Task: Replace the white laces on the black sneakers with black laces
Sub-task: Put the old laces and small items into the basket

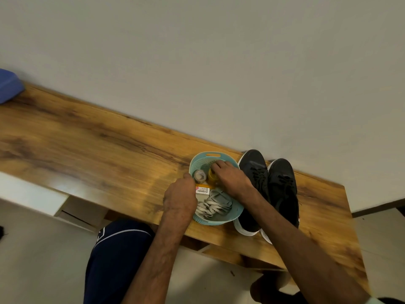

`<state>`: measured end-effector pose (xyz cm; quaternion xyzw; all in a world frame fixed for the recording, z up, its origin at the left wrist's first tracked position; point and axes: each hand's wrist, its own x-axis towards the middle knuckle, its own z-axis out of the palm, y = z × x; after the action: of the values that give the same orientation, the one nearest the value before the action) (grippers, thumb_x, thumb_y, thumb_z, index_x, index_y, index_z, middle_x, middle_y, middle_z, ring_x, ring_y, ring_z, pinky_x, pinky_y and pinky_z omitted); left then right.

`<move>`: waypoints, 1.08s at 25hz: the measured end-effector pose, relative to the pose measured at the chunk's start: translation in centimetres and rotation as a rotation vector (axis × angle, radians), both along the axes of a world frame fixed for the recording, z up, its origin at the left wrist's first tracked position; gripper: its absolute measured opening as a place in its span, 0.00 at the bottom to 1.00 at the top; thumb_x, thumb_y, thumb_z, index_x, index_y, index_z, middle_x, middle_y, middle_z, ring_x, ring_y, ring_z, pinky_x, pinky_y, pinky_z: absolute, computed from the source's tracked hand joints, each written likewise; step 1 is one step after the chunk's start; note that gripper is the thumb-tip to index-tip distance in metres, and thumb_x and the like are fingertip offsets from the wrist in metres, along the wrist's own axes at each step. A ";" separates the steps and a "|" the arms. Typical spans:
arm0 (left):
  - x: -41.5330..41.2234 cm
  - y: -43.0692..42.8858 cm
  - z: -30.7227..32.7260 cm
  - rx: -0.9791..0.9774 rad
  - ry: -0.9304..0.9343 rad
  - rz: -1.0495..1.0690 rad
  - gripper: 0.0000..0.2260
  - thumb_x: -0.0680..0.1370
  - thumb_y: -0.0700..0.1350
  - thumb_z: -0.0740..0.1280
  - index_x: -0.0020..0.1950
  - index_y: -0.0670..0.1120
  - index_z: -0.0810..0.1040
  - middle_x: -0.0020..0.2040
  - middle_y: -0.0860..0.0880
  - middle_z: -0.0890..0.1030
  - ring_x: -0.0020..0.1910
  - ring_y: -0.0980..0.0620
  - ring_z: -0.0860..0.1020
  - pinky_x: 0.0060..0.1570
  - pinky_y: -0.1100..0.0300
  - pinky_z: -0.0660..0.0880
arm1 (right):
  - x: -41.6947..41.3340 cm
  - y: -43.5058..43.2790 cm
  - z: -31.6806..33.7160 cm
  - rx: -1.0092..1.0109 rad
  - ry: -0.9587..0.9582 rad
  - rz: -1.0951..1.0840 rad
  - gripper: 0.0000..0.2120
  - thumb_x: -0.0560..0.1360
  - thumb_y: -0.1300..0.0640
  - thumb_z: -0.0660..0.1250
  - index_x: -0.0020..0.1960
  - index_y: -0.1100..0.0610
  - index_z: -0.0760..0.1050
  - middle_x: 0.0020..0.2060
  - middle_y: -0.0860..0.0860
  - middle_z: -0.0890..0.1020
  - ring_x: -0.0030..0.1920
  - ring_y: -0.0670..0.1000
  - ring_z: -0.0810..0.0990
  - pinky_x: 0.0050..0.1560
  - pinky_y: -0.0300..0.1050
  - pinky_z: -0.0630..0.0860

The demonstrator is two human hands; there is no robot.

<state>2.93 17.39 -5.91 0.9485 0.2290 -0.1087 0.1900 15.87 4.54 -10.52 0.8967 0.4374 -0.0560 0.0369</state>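
Two hands sit at the teal basket [217, 222]: I read the right hand [232, 176] curled onto a yellow bottle [211, 176], while the left hand [180, 198] shows an indeterminate grip at the rim. The white laces [213, 205] lie bundled inside, nearer me than either set of fingers. The black sneakers [255, 170] adjoin the basket's right side.

The wooden desk [87, 150] shows orange-brown grain with dark streaks. A teal plastic basket [201, 162] with a dotted mesh wall holds off-white flat laces [213, 206] and a yellow bottle [212, 177]. The black fabric sneakers [282, 185] have white soles and black laces [258, 173].
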 end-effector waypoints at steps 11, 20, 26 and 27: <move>-0.2 0.6 0.8 0.071 -0.069 -0.034 0.18 0.79 0.44 0.67 0.68 0.45 0.68 0.60 0.45 0.78 0.57 0.46 0.78 0.49 0.54 0.74 | -12.7 -5.0 2.5 0.477 0.195 -0.111 0.17 0.81 0.45 0.60 0.63 0.53 0.77 0.56 0.49 0.82 0.58 0.49 0.77 0.60 0.45 0.72; -2.5 0.1 -0.1 -0.094 -0.135 -0.166 0.29 0.78 0.38 0.65 0.77 0.45 0.59 0.78 0.48 0.60 0.73 0.48 0.65 0.64 0.50 0.73 | -11.3 -1.3 -1.1 0.323 0.082 -0.180 0.12 0.80 0.57 0.61 0.61 0.54 0.77 0.50 0.55 0.84 0.51 0.57 0.79 0.57 0.50 0.71; -0.8 0.1 0.2 -0.049 -0.136 -0.200 0.33 0.79 0.34 0.60 0.81 0.44 0.49 0.81 0.48 0.49 0.78 0.51 0.56 0.69 0.54 0.70 | -6.7 2.0 -0.8 0.363 0.108 -0.265 0.11 0.76 0.63 0.62 0.56 0.57 0.78 0.46 0.56 0.84 0.47 0.60 0.81 0.51 0.51 0.72; -0.4 0.2 0.1 -0.038 -0.138 -0.211 0.33 0.78 0.33 0.59 0.81 0.44 0.48 0.81 0.48 0.49 0.79 0.51 0.55 0.69 0.55 0.70 | -6.1 2.4 -0.8 0.374 0.108 -0.268 0.12 0.75 0.64 0.62 0.56 0.57 0.78 0.47 0.56 0.85 0.47 0.59 0.81 0.51 0.51 0.72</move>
<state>2.57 17.64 -5.80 0.9688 0.1121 -0.0669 0.2105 9.74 6.91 -11.29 0.9338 0.3185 -0.0263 -0.1611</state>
